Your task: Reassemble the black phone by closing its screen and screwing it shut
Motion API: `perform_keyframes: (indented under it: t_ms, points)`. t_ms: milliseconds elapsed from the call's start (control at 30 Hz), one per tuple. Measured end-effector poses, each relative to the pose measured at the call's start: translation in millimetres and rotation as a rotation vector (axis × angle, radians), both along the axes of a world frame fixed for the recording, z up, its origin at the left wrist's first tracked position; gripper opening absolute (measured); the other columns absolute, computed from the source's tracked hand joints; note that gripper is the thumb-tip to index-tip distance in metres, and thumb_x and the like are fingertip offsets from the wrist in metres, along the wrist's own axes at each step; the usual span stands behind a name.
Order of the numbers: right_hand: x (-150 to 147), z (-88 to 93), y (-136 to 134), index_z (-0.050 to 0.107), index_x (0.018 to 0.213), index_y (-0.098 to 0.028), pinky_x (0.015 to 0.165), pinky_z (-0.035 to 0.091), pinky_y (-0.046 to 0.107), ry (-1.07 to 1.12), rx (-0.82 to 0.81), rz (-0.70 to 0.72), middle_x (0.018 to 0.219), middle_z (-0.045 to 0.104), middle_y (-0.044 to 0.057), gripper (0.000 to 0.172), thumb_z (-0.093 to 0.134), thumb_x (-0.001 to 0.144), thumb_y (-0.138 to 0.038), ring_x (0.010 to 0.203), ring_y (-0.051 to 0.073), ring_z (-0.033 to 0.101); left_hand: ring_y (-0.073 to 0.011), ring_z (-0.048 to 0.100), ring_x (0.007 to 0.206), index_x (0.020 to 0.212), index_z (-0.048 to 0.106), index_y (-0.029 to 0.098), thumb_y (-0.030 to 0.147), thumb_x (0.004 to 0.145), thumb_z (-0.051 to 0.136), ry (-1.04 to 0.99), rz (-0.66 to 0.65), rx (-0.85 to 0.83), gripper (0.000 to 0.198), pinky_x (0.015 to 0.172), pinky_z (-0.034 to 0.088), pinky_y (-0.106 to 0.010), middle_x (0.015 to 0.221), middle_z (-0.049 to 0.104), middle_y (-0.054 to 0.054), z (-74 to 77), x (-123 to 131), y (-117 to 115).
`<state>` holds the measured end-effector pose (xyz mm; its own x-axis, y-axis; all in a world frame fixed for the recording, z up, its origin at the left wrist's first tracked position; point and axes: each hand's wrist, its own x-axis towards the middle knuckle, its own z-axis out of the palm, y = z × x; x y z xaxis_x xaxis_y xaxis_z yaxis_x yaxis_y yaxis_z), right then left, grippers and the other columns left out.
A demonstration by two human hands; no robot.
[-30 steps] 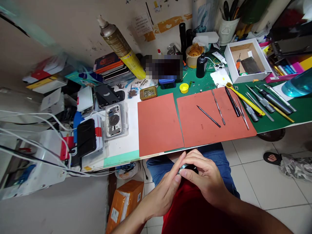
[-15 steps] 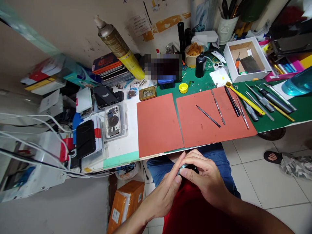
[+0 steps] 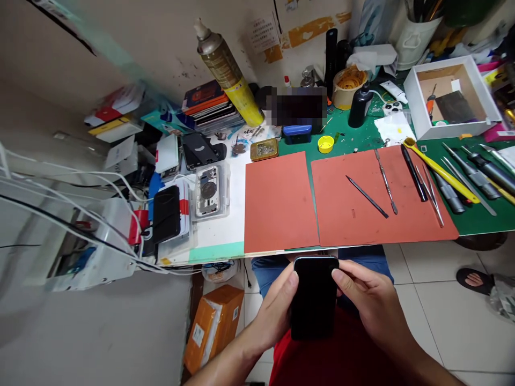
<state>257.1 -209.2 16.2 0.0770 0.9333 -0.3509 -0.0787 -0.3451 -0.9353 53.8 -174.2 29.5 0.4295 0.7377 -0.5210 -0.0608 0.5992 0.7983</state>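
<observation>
A black smartphone (image 3: 314,300) with a dark screen is held upright over my lap, below the table's front edge. My left hand (image 3: 277,305) grips its left side, thumb near the upper left corner. On the right side, my right hand (image 3: 362,289) pinches the phone near its upper right corner. Beyond it lie two reddish-brown mats, a left mat (image 3: 279,206) and a right mat (image 3: 341,187). A dark pointed tool (image 3: 367,197), a metal spatula (image 3: 387,182), a black pen-like tool (image 3: 413,172) and tweezers (image 3: 430,195) rest on the right mat.
At the left stand a phone frame in a clear case (image 3: 208,190), a black phone (image 3: 166,214) and white cables. Behind are a spray can (image 3: 231,75), a small tin (image 3: 264,149) and a white box (image 3: 478,120). An orange parcel (image 3: 217,327) sits below the table.
The phone, earlier mostly hidden between my hands, now shows its dark front. My hands have moved apart to its two sides. The view has shifted left.
</observation>
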Motion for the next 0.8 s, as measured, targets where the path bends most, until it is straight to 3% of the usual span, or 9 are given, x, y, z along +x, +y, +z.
perform_keyframes:
  t_ms: [233,533,700,800]
  points:
    - [-1.3,3.2,-0.2,0.077,0.085,-0.026,0.073,0.052,0.027,-0.05,0.066,0.068,0.084,0.073,0.0,0.032,0.065,0.11,-0.042,0.076,0.017,0.065,-0.0339,0.071,0.13,0.142,0.081,0.024,0.065,0.115,0.051,0.188,0.039,0.098,0.057,0.115,0.055,-0.041,0.138,0.081,-0.011,2.5,-2.1,2.3]
    - [0.5,0.2,-0.4,0.05,0.066,-0.024,0.065,0.045,0.03,-0.133,0.135,0.082,0.069,0.053,-0.001,0.049,0.064,0.111,-0.038,0.068,0.017,0.051,-0.0352,0.073,0.124,0.134,0.084,0.022,0.069,0.111,0.055,0.212,0.06,0.108,0.06,0.115,0.055,-0.042,0.132,0.083,-0.011,16.5,9.9,4.3]
    - [0.7,1.5,1.5,0.055,0.065,-0.024,0.061,0.046,0.029,-0.15,0.163,0.083,0.068,0.055,-0.001,0.049,0.064,0.111,-0.039,0.066,0.017,0.053,-0.0353,0.073,0.123,0.125,0.087,0.02,0.068,0.106,0.066,0.18,0.151,0.048,0.056,0.114,0.056,-0.043,0.126,0.084,-0.012,3.3,3.5,0.6]
    - [-1.3,3.2,2.9,0.075,0.08,-0.025,0.062,0.051,0.029,-0.155,0.165,0.033,0.075,0.067,0.0,0.032,0.068,0.108,-0.039,0.068,0.018,0.063,-0.0361,0.074,0.123,0.123,0.087,0.018,0.068,0.101,0.075,0.124,0.232,-0.011,0.056,0.117,0.055,-0.046,0.119,0.086,-0.012,-5.4,3.9,-1.3]
